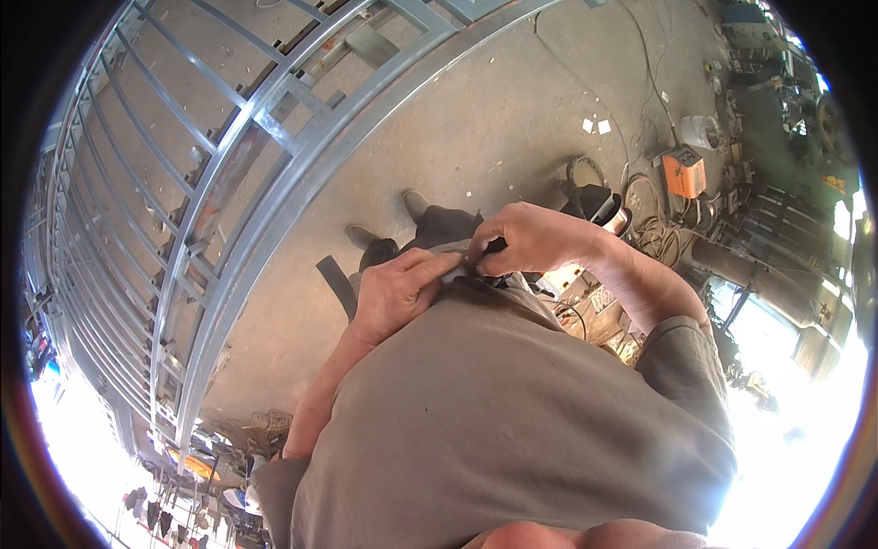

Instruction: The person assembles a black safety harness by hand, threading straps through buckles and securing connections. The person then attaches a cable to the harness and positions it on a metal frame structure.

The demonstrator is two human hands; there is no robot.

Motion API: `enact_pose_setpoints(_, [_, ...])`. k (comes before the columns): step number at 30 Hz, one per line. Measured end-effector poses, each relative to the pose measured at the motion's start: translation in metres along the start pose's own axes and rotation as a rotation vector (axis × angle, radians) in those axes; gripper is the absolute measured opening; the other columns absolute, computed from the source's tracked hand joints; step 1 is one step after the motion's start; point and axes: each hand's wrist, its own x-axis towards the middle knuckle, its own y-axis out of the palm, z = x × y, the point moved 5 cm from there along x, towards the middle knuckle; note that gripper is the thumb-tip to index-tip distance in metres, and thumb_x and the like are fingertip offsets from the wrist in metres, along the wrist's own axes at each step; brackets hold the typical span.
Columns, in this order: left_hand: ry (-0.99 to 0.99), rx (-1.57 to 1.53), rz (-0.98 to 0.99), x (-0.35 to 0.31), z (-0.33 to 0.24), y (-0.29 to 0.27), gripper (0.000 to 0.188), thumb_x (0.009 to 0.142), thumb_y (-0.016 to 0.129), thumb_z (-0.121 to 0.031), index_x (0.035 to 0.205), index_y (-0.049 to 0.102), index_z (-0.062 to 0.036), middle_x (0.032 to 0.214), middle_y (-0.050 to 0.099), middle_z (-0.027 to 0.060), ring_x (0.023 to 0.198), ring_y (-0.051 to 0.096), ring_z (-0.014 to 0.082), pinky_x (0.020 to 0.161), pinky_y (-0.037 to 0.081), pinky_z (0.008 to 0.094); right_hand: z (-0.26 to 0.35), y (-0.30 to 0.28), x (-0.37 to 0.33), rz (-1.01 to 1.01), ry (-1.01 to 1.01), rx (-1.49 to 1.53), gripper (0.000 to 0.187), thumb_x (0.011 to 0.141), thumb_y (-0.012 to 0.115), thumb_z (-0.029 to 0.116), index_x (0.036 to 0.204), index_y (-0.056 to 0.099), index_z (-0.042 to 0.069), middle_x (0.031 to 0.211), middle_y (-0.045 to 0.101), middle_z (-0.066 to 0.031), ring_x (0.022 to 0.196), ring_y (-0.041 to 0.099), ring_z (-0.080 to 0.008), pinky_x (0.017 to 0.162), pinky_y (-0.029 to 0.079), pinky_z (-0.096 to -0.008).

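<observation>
Shirt (512, 403), hands (395, 288) (526, 236) together at its lower front, grip unclear, white bucket (701, 132) beyond, contents indistinct.

Left hand (395, 291) and right hand (523, 234) nearly together, low before torso (512, 421). Fingers (439, 266) curled, tips partly hidden. Forearms (645, 279) bare, angled inward.

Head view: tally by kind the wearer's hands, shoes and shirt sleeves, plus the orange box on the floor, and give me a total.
Hands: 2, left hand and right hand
Shoes: 2, left shoe and right shoe
Sleeves: 2, left sleeve and right sleeve
Orange box: 1
Total: 7
</observation>
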Motion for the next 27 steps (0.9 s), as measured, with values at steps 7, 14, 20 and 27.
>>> enact_pose_setpoints(7, [-0.035,0.003,0.037,-0.001,0.000,0.000,0.039,0.083,0.072,-0.004,0.119,0.075,-0.0184,0.103,0.074,0.0011,0.079,0.072,0.0227,0.069,0.058,0.0332,-0.004,0.009,0.004,-0.059,-0.074,-0.141,0.029,0.085,0.069,0.023,0.107,0.077,0.004,0.092,0.075,-0.0179,0.085,0.072,-0.0300,0.076,0.054,-0.0402])
enact_pose_setpoints(14, [-0.504,-0.650,0.119,0.000,0.011,0.014,0.051,0.085,0.082,-0.021,0.130,0.067,-0.0034,0.112,0.074,0.0095,0.098,0.070,0.0166,0.089,0.055,0.0315,-0.017,0.017,0.010,-0.066,-0.013,0.033,0.029,0.094,0.067,0.025,0.113,0.073,0.003,0.096,0.074,-0.0179,0.091,0.072,-0.0287,0.079,0.053,-0.0396])
enact_pose_setpoints(20, [-0.573,-0.576,0.253,0.000,0.019,0.022,0.053,0.084,0.084,-0.024,0.129,0.069,-0.0014,0.114,0.074,0.0087,0.093,0.068,0.0125,0.083,0.055,0.0293,-0.013,0.009,0.005,-0.124,-0.098,0.046,0.028,0.095,0.067,0.024,0.114,0.072,0.004,0.103,0.074,-0.0134,0.102,0.071,-0.0236,0.088,0.054,-0.0360])
enact_pose_setpoints(27, [-0.579,-0.527,0.260,-0.001,0.023,0.022,0.052,0.083,0.084,-0.024,0.126,0.070,-0.0001,0.106,0.075,0.0072,0.081,0.062,0.0092,0.076,0.052,0.0274,-0.005,0.003,-0.006,-0.097,-0.183,-0.041,0.031,0.087,0.070,0.019,0.115,0.073,0.006,0.111,0.074,-0.0141,0.103,0.071,-0.0273,0.090,0.054,-0.0385])
